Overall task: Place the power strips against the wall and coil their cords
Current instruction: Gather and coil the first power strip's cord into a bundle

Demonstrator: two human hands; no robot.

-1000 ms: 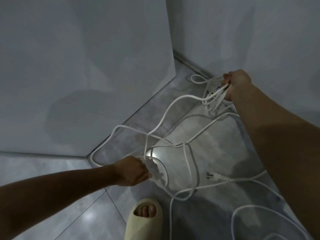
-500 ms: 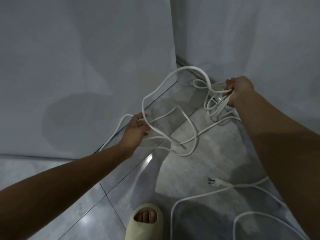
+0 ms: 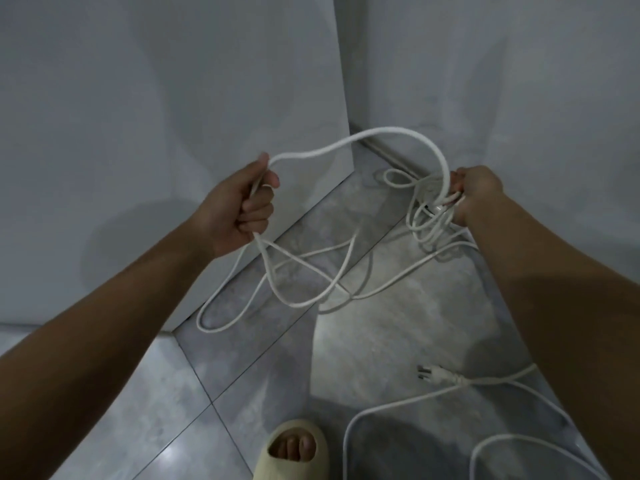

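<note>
- White cord [image 3: 363,135]: one long run arches in the air between two raised hands, then droops in several loose loops to the grey tiled floor [image 3: 363,341] by the wall [image 3: 156,116].
- Left hand [image 3: 239,206]: fist wrapped round one strand.
- Right hand [image 3: 479,194]: fingers clamped on a bundle of small coils; their count is unclear.
- One plug [image 3: 434,372] lies on the floor, lower right.
- One sandalled foot [image 3: 294,452] at bottom centre.
</note>
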